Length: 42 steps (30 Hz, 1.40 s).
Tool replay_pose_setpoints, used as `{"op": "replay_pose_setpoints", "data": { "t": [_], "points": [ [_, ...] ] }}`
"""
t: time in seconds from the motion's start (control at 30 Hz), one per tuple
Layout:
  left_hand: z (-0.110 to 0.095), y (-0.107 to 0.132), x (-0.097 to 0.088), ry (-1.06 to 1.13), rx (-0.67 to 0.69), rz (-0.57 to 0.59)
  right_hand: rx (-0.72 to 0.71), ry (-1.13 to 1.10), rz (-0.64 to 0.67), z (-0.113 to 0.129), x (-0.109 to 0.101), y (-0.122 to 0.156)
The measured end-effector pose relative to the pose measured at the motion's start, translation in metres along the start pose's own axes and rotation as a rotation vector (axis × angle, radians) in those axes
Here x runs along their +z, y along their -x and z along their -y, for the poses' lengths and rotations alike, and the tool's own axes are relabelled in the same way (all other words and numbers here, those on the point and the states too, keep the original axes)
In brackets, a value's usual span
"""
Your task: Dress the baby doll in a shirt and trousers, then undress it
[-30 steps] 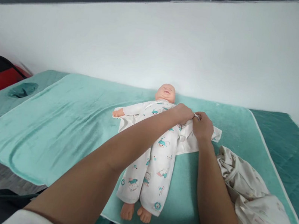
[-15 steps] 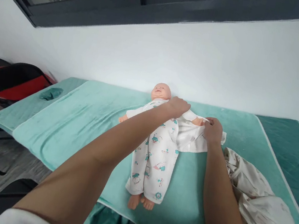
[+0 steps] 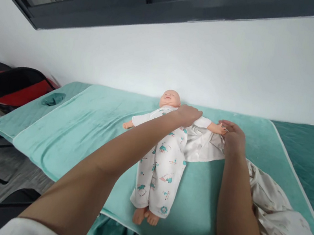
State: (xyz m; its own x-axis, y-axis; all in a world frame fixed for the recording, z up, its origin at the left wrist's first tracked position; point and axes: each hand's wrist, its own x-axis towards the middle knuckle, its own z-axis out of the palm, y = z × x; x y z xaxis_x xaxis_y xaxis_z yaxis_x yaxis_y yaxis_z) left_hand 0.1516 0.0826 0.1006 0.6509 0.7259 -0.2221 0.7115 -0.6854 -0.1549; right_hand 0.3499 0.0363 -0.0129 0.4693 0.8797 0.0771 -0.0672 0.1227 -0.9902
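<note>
A baby doll (image 3: 162, 162) in a white printed sleepsuit lies on its back on a teal towel (image 3: 90, 123), head toward the wall. My left hand (image 3: 189, 114) rests curled on the doll's upper chest and shoulder, gripping the sleepsuit there. My right hand (image 3: 233, 137) holds the doll's small hand at the end of its outstretched sleeve, fingers closed around it. A white cloth (image 3: 202, 150) lies spread under the doll's right side.
A crumpled cream printed garment (image 3: 280, 220) lies at my right forearm. A darker green quilted cover (image 3: 313, 162) shows at the right. Black and red chairs (image 3: 9, 86) stand left of the table. A white wall and a dark window frame are behind.
My right hand moved outward to the right along the doll's arm, which now lies stretched out with its hand showing. My left hand shifted up to the doll's shoulder. The view tilted upward.
</note>
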Motion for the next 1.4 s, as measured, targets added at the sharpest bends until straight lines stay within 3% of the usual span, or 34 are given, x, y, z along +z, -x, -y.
{"op": "replay_pose_setpoints", "data": {
  "t": [0.13,0.2,0.3,0.43,0.5,0.6,0.73,0.83,0.9,1.0,1.4],
  "points": [
    [-0.01,-0.015,0.012,0.042,0.018,0.014,-0.26,-0.026,-0.227,0.008,0.0,0.0],
    [-0.015,-0.023,0.018,0.071,0.02,0.023,-0.406,0.027,-0.272,0.011,0.007,0.005],
    [-0.023,-0.03,0.022,0.11,-0.003,0.049,-0.517,0.177,-0.124,0.011,0.025,0.019],
    [-0.027,-0.013,0.022,0.155,-0.004,-0.006,-0.488,0.442,0.162,0.006,0.047,0.036],
    [-0.021,0.009,0.022,0.211,0.012,-0.111,-0.494,0.542,0.211,0.004,0.051,0.041],
    [-0.001,0.052,0.031,0.405,-0.041,-0.365,-0.506,0.629,0.227,0.003,0.054,0.044],
    [0.033,0.1,0.068,0.792,-0.201,-0.685,-0.509,0.663,0.303,0.0,0.061,0.052],
    [0.05,0.117,0.1,1.103,-0.251,-0.796,-0.558,0.669,0.412,-0.001,0.069,0.06],
    [0.055,0.119,0.115,1.253,-0.288,-0.819,-0.567,0.654,0.467,0.001,0.073,0.066],
    [0.057,0.117,0.124,1.363,-0.339,-0.827,-0.503,0.57,0.497,0.007,0.08,0.073],
    [0.059,0.115,0.117,1.379,-0.331,-0.7,-0.271,0.268,0.531,0.022,0.129,0.065]
  ]
}}
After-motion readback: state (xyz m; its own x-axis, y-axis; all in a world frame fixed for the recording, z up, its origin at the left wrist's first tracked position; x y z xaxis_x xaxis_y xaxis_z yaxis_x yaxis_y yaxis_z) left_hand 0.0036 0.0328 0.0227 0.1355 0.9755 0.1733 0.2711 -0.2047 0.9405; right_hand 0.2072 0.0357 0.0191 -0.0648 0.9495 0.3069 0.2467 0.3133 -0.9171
